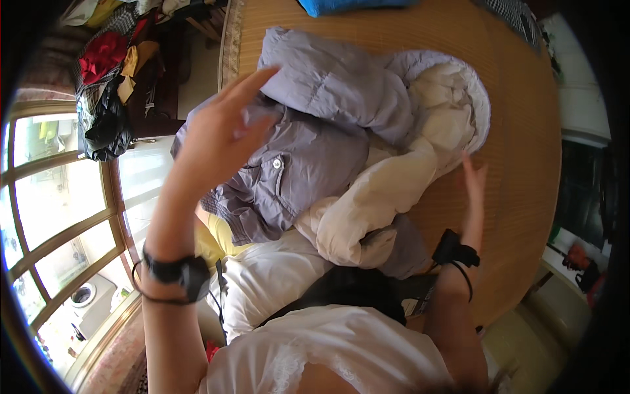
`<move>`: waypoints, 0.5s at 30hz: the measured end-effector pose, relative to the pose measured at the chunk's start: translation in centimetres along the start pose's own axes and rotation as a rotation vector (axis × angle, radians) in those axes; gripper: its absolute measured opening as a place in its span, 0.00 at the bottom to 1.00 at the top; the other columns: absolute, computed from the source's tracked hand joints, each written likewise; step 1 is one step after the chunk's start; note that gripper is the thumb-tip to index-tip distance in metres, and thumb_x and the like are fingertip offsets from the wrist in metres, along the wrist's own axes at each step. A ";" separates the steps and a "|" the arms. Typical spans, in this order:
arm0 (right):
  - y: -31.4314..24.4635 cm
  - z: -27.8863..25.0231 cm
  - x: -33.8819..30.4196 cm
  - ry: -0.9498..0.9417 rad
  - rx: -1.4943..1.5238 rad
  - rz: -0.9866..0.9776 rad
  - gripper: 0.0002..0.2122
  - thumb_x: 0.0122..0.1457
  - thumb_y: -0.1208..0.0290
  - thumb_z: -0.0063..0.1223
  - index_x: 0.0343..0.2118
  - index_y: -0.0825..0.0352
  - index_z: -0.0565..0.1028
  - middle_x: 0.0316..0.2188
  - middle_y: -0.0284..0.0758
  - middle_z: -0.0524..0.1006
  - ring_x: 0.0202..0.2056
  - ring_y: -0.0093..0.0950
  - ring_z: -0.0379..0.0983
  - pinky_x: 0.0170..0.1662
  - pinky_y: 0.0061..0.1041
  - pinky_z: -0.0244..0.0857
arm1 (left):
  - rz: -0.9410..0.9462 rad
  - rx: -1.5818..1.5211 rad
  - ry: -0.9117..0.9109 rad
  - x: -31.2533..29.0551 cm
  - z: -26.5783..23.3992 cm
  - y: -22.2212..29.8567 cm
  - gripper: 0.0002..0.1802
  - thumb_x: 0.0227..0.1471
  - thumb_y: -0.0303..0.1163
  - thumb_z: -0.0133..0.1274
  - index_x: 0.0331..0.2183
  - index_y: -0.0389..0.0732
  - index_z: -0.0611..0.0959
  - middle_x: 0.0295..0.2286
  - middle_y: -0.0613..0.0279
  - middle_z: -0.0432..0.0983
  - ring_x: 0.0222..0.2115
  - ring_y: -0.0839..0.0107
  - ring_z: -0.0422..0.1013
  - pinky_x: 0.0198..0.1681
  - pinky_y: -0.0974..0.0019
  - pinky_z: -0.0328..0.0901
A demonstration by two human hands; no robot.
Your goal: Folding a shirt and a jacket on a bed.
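A lavender-grey puffer jacket (321, 157) lies rumpled in front of me. Its cream lining (374, 197) is turned out on the right, and the hood (482, 111) faces up at the far right. A pocket flap with a white button shows near its middle. Over the jacket's left part hovers my left hand (226, 131), slightly blurred, its fingers apart and holding nothing. My right hand (474, 180) is beside the hood's lower right edge, fingers spread. Whether a fingertip touches the fabric I cannot tell.
The jacket rests on a brown woven mat (518, 164). A blue item (348, 5) lies at the far edge. Clothes are piled (108, 72) at the far left, above a framed window (59, 197). Yellow fabric (220, 230) and a black bag-like thing (341, 292) are close to my body.
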State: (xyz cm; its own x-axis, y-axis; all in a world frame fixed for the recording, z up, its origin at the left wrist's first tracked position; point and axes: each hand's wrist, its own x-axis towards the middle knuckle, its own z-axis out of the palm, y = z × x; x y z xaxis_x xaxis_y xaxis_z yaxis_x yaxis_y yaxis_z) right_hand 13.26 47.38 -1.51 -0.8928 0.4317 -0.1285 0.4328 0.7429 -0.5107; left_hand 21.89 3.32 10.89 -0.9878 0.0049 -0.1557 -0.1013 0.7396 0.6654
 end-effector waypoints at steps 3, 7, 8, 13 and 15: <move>-0.7 5.3 -0.9 -0.448 0.445 0.271 0.30 0.47 0.57 0.53 0.50 0.71 0.60 0.44 0.44 0.66 0.32 0.29 0.71 0.28 0.25 0.65 | 0.072 0.362 0.061 5.2 7.2 -1.9 0.37 0.40 0.31 0.54 0.53 0.51 0.58 0.45 0.45 0.61 0.24 0.63 0.72 0.31 0.66 0.66; -6.1 6.2 1.7 -0.338 0.357 -0.035 0.24 0.45 0.66 0.55 0.45 0.70 0.66 0.38 0.39 0.71 0.36 0.24 0.68 0.35 0.22 0.62 | -0.116 0.105 -0.163 8.8 9.8 -5.4 0.30 0.40 0.35 0.53 0.48 0.45 0.65 0.40 0.44 0.67 0.32 0.58 0.71 0.35 0.63 0.67; -3.5 3.5 7.6 -0.384 0.668 -0.051 0.17 0.45 0.71 0.55 0.39 0.68 0.69 0.34 0.36 0.73 0.34 0.23 0.70 0.33 0.21 0.65 | -0.211 -0.346 -0.181 9.7 9.5 -5.1 0.24 0.41 0.30 0.52 0.44 0.40 0.70 0.34 0.44 0.71 0.28 0.61 0.73 0.33 0.67 0.67; -7.2 -7.2 15.8 -0.067 0.923 -0.231 0.16 0.49 0.73 0.53 0.42 0.68 0.66 0.36 0.34 0.72 0.36 0.26 0.70 0.36 0.23 0.66 | -0.286 -1.455 0.387 14.2 -0.3 -6.3 0.18 0.51 0.31 0.34 0.42 0.29 0.67 0.40 0.47 0.67 0.41 0.58 0.66 0.45 0.59 0.64; -8.0 -7.2 16.2 -0.204 0.892 -0.006 0.21 0.49 0.70 0.53 0.47 0.65 0.62 0.45 0.37 0.67 0.43 0.30 0.66 0.39 0.23 0.64 | 0.037 -0.662 0.202 15.4 -0.8 -13.0 0.22 0.50 0.31 0.39 0.46 0.30 0.63 0.43 0.46 0.63 0.43 0.55 0.64 0.44 0.57 0.63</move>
State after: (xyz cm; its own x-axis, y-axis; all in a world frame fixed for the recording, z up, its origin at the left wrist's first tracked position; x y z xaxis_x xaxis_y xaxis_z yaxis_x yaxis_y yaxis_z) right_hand -3.75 52.05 6.60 -0.9361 0.2677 -0.2280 0.2466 0.0374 -0.9684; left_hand 7.93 -6.76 0.47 -0.9882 -0.1509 -0.0279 -0.0544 0.1746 0.9831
